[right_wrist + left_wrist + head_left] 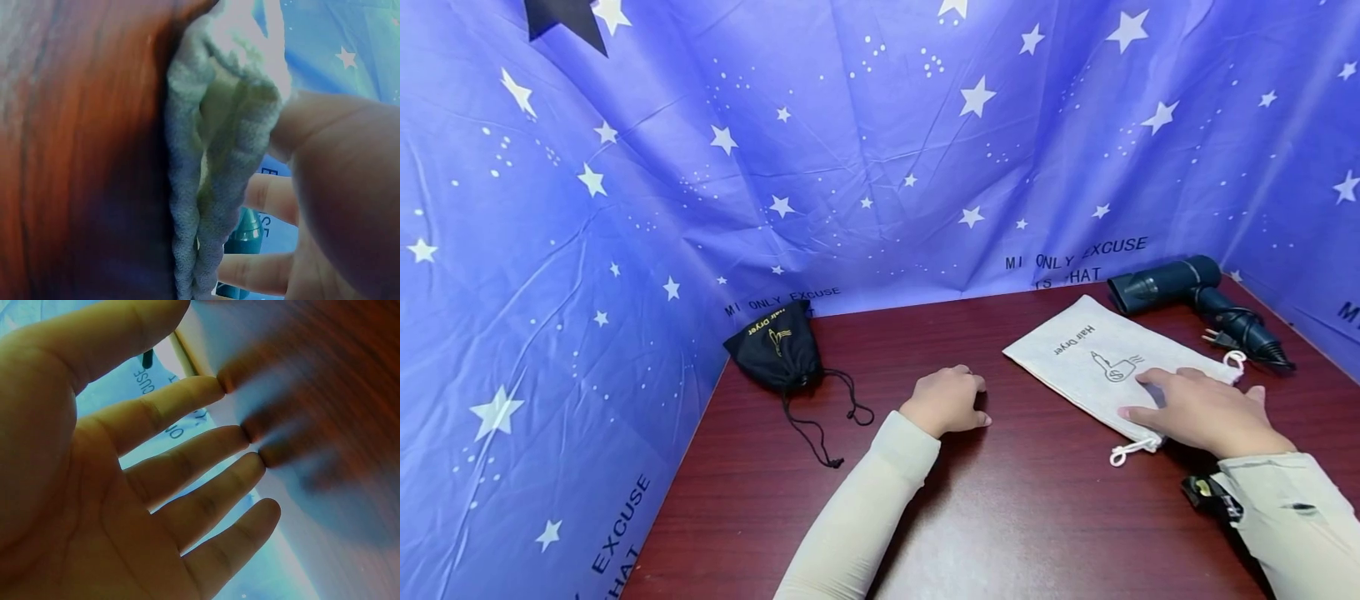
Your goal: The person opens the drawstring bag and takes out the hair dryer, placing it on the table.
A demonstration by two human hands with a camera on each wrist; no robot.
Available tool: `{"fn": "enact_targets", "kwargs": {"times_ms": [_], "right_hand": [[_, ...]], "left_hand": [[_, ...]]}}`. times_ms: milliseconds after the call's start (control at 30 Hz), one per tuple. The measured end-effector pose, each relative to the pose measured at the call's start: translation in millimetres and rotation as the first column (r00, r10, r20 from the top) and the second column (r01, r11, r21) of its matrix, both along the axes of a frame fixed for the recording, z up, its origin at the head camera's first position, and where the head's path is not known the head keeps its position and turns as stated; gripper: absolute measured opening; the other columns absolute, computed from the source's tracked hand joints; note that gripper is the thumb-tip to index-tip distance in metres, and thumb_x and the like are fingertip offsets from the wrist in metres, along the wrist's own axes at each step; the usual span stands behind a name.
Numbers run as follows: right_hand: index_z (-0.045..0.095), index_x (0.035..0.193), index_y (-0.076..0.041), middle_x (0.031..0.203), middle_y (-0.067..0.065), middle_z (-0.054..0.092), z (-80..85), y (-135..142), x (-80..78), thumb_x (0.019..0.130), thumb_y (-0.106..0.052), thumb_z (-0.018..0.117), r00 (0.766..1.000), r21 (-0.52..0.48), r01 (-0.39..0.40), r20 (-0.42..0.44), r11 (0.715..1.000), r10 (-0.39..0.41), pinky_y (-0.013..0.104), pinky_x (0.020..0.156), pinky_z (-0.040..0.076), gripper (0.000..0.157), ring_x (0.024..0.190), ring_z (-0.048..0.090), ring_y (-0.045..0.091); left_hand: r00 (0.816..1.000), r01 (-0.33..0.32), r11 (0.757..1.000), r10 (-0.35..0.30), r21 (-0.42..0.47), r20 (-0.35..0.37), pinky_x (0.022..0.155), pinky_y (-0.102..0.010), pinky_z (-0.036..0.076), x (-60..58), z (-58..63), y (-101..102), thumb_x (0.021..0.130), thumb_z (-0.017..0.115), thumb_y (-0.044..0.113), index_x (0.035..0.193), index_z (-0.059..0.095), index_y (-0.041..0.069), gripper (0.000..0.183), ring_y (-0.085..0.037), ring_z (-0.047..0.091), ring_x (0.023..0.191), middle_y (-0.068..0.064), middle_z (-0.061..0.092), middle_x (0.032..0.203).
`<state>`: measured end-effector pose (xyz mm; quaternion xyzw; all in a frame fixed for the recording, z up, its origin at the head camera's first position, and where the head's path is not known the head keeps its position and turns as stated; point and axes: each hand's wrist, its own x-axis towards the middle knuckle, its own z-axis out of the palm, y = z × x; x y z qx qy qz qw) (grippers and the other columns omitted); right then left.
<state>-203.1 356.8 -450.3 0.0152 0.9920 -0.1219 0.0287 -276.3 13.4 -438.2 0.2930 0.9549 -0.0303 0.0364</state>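
Observation:
A white drawstring bag printed "Hair Dryer" lies flat on the table at the right. Over its mouth end my right hand is spread, thumb and fingers apart, at the upper side of the cloth. From the right wrist, the gathered bag mouth gapes slightly, with the thumb beside its upper layer. To the left of the bag, my left hand holds nothing; its fingers are extended and apart, with the tips at the tabletop.
A dark hair dryer with its cord wrapped lies behind the white bag at the far right. A black drawstring bag with loose cords lies at the back left. A blue star-printed curtain encloses the reddish-brown table at the back and sides.

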Motion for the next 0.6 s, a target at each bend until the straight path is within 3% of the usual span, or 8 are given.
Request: {"fn": "enact_targets", "kwargs": {"times_ms": [167,333,600], "right_hand": [[0.058,0.14,-0.011,0.13,0.039,0.053,0.3,3.4,-1.1,0.078,-0.087,0.061,1.0,0.018,-0.004,0.019,1.0,0.004,0.089,0.076,0.028,0.098,0.111,0.05,0.066],[0.057,0.139,-0.008,0.124,0.038,0.058,1.4,7.8,-2.1,0.079,-0.086,0.06,0.999,0.051,-0.018,0.043,0.999,0.015,0.076,0.067,0.041,0.099,0.106,0.056,0.056],[0.056,0.14,-0.007,0.124,0.039,0.057,3.0,11.7,-2.1,0.079,-0.086,0.06,0.999,0.052,-0.011,0.048,0.999,0.009,0.07,0.063,0.043,0.1,0.105,0.057,0.054]], "left_hand": [[1.0,-0.012,1.0,0.012,-0.003,0.01,0.082,-0.039,0.059,-0.1,0.9,0.8,0.088,0.076,0.058,0.134,0.067,0.037,0.052,-0.01,0.061,0.127,0.01,0.06,0.144],[1.0,-0.017,1.0,0.017,-0.007,0.011,0.08,-0.039,0.059,-0.1,0.6,1.3,0.088,0.076,0.059,0.135,0.066,0.038,0.053,-0.011,0.063,0.124,0.011,0.061,0.139],[0.999,-0.028,1.0,0.028,0.0,0.016,0.08,-0.039,0.059,-0.2,0.9,0.8,0.087,0.076,0.059,0.136,0.066,0.038,0.054,-0.012,0.063,0.124,0.011,0.061,0.14]]}}
